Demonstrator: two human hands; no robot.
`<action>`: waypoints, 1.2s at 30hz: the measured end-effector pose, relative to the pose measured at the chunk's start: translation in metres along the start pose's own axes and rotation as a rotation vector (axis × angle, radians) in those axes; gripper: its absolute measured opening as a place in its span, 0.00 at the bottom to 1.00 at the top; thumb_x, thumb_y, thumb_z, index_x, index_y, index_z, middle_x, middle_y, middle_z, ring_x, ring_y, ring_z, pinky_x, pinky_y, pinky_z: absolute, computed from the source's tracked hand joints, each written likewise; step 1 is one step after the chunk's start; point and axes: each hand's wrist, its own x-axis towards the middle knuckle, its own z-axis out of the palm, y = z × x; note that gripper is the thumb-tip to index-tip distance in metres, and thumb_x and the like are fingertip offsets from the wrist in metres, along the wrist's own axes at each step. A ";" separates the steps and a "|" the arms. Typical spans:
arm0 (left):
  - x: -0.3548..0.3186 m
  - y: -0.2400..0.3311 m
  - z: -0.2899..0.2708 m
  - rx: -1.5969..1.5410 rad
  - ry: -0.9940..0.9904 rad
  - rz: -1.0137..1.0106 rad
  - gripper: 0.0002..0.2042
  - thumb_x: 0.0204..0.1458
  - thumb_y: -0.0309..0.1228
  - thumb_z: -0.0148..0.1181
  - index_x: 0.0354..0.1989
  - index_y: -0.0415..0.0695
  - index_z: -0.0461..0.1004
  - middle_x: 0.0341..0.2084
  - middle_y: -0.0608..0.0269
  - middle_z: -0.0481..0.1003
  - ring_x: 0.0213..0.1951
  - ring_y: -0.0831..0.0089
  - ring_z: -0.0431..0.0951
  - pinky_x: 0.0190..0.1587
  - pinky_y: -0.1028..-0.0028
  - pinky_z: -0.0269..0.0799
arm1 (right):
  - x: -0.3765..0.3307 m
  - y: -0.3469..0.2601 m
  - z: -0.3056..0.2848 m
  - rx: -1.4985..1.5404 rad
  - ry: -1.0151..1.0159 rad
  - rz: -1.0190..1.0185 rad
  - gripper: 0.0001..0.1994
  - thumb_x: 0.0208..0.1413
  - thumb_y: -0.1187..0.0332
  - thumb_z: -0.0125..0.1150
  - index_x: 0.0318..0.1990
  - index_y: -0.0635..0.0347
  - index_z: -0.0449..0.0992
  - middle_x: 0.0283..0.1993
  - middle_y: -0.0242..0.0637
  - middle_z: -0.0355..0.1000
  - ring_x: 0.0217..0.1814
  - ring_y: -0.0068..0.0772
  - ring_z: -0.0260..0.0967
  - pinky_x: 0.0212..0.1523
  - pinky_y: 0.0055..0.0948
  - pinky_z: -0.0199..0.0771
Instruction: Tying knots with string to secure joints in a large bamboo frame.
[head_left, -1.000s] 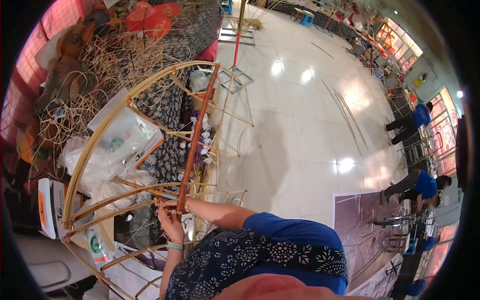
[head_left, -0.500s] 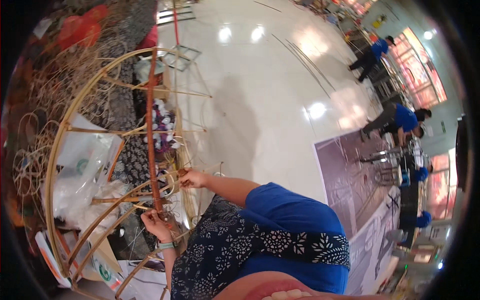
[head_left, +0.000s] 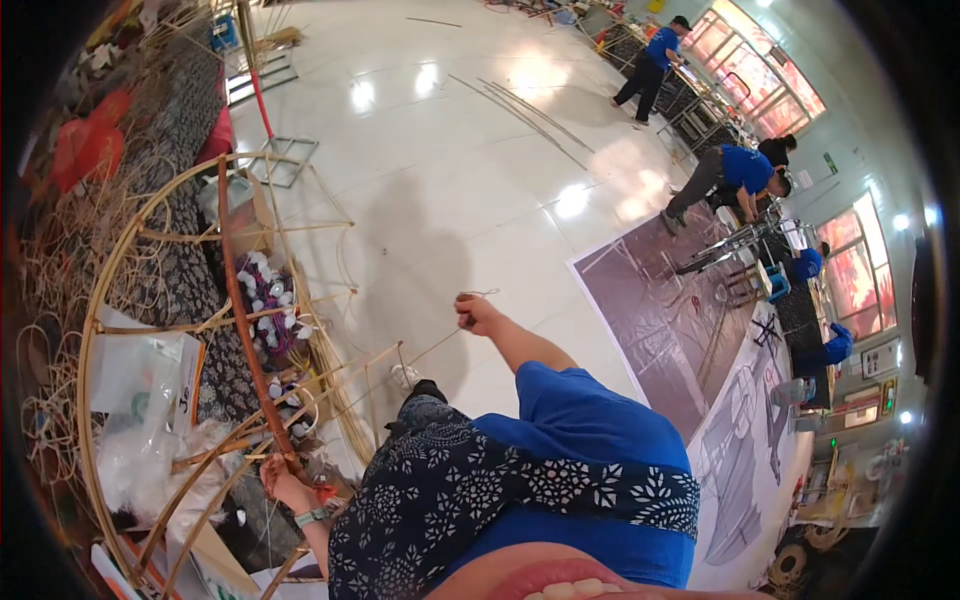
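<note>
A large curved frame of bamboo strips stands at the left, with a reddish-brown pole running through it. My left hand, a band on its wrist, is closed at the pole's lower end, where several strips cross; its fingertips are partly hidden. My right hand is a fist out over the floor, away from the frame. From it a thin cord stretches back toward the joint by my left hand, and a small loop of cord sticks out above the fist.
Behind the frame lie coiled strips, a clear plastic bag and a bundle of purple and white pieces. Long thin rods lie on the floor. A large printed sheet spreads at the right, near co-workers in blue shirts.
My right hand has swung away from the frame, up and to the right, drawing the cord out straight. My left hand stays at the joint. The whole view has shifted.
</note>
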 end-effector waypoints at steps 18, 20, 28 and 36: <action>-0.001 0.009 0.006 -0.188 0.058 -0.219 0.07 0.53 0.32 0.55 0.24 0.48 0.68 0.17 0.72 0.68 0.15 0.81 0.64 0.17 0.79 0.61 | -0.118 -0.103 -0.152 -0.008 0.598 -0.219 0.19 0.50 0.51 0.58 0.19 0.52 0.61 0.17 0.31 0.56 0.12 0.22 0.42 0.11 0.21 0.47; 0.000 0.009 0.007 -0.140 0.107 -0.163 0.07 0.52 0.31 0.55 0.24 0.46 0.68 0.17 0.70 0.68 0.16 0.80 0.65 0.18 0.80 0.61 | -0.120 -0.106 -0.157 -0.019 0.643 -0.220 0.17 0.50 0.53 0.57 0.19 0.52 0.62 0.17 0.29 0.56 0.12 0.21 0.42 0.11 0.21 0.47; 0.000 0.016 0.010 -0.138 0.018 -0.096 0.08 0.50 0.29 0.58 0.23 0.41 0.70 0.19 0.65 0.71 0.16 0.79 0.65 0.18 0.79 0.61 | -0.133 -0.123 -0.189 -0.102 0.774 -0.272 0.13 0.48 0.59 0.57 0.19 0.53 0.65 0.17 0.30 0.59 0.12 0.22 0.47 0.11 0.23 0.54; -0.010 0.029 0.014 -0.073 0.035 -0.075 0.08 0.51 0.28 0.57 0.22 0.40 0.70 0.19 0.67 0.70 0.17 0.79 0.65 0.18 0.78 0.59 | -0.141 -0.140 -0.211 -0.170 0.848 -0.302 0.11 0.46 0.61 0.56 0.21 0.56 0.66 0.18 0.36 0.63 0.09 0.27 0.50 0.12 0.27 0.58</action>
